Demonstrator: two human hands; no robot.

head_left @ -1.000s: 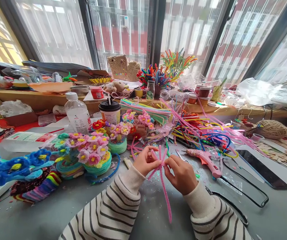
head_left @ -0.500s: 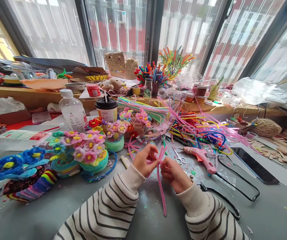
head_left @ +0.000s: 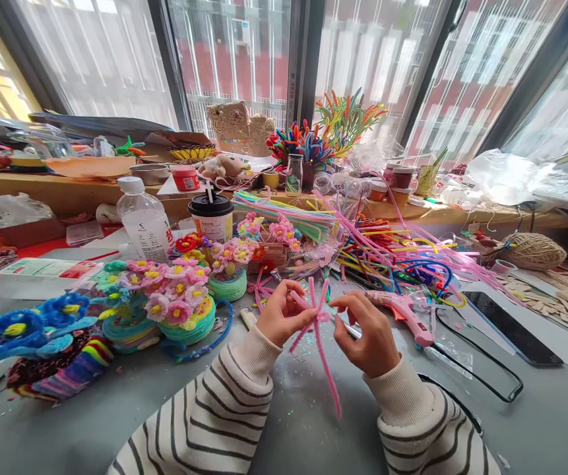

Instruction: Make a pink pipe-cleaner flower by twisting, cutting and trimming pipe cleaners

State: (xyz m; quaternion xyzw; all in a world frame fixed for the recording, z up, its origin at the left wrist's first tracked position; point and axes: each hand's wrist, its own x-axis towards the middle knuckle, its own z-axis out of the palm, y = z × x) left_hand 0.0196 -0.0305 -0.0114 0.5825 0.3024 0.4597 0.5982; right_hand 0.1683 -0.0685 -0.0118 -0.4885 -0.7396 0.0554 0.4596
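Two hands at the twisting step: left hand pinching pink pipe cleaner, right hand half open beside; needs another tight twist.

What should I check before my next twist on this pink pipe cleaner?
1. Left hand pinches the pink pipe cleaner at the crossing: ok.
2. Right hand on the bundle: fingertips sit at the knot, but whether they grip it cannot be told.
3. Long tail hangs free below the hands, over bare table: ok.
4. Short ends fan out above the knot: ok; how tight the knot is, cannot tell.
5. Glue gun lies just right of the right hand, its cord looping past the sleeve: not ok, close to the elbow.
6. Flower pots stand apart on the left: ok.
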